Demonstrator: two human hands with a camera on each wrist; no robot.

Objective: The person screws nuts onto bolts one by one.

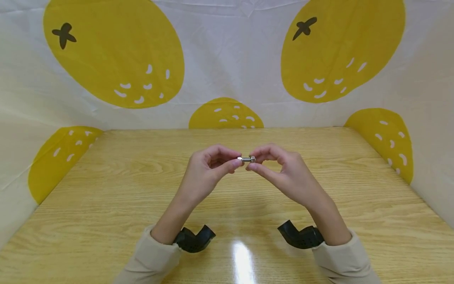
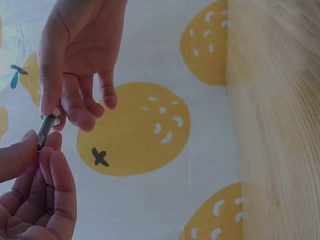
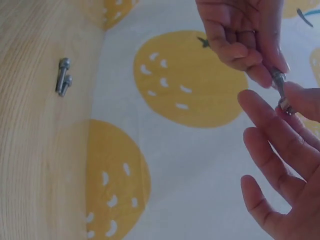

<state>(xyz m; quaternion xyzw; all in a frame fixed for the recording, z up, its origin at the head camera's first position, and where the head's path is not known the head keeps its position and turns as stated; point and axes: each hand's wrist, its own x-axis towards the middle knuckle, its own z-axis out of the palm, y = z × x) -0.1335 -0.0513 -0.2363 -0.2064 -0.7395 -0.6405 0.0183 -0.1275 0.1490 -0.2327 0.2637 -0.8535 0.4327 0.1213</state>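
Note:
Between the two hands, a small silver metal bolt (image 1: 245,159) lies level in the head view. My left hand (image 1: 203,173) pinches its left end between thumb and fingers. At the other end, the thumb and index finger of my right hand (image 1: 291,179) pinch a wider nut-like piece (image 1: 252,159). Threads show along the bolt (image 2: 45,127) in the left wrist view, and fingertips cover part of each end. From the right wrist, the wider piece (image 3: 285,105) is seen between the right thumb and fingers.
Two more metal bolts (image 3: 62,76) lie side by side on the wooden table (image 1: 106,177), seen only in the right wrist view. A white cloth (image 1: 230,47) with yellow fruit prints stands around the back and sides. Each wrist wears a black mount (image 1: 194,240).

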